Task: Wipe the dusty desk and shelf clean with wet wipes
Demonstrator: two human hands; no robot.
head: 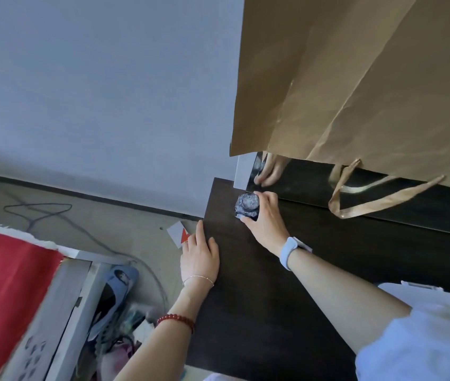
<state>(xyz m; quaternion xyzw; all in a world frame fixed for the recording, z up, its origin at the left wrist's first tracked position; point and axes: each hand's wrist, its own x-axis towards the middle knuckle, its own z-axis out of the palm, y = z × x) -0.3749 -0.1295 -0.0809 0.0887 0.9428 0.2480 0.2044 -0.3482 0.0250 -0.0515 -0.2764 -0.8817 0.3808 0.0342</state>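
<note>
A dark wooden desk (287, 284) is being viewed from above, tilted. A crumpled wet wipe (247, 205), grey with picked-up dust, is being held at the desk's far left corner, close to a glossy black raised ledge (369, 193) in which the hand is being reflected. The wipe is being gripped by the right hand (266, 224), fingers curled round the wad; a pale wristband (289, 253) is being worn on that wrist. The left hand (200, 257) is being rested flat on the desk's left edge, fingers straight and holding nothing.

The wipe is judged to be light, soft and damp, easily torn, and best bunched in the fingers and pressed flat. The desk top looks hard and smooth.

A large brown paper bag (355, 78) is being leaned above the ledge, its handles (377, 199) hanging down. A plain pale wall (94, 92), a floor cable (39, 213), a red cloth (6, 284) and shoes (116, 292) are being shown at left.
</note>
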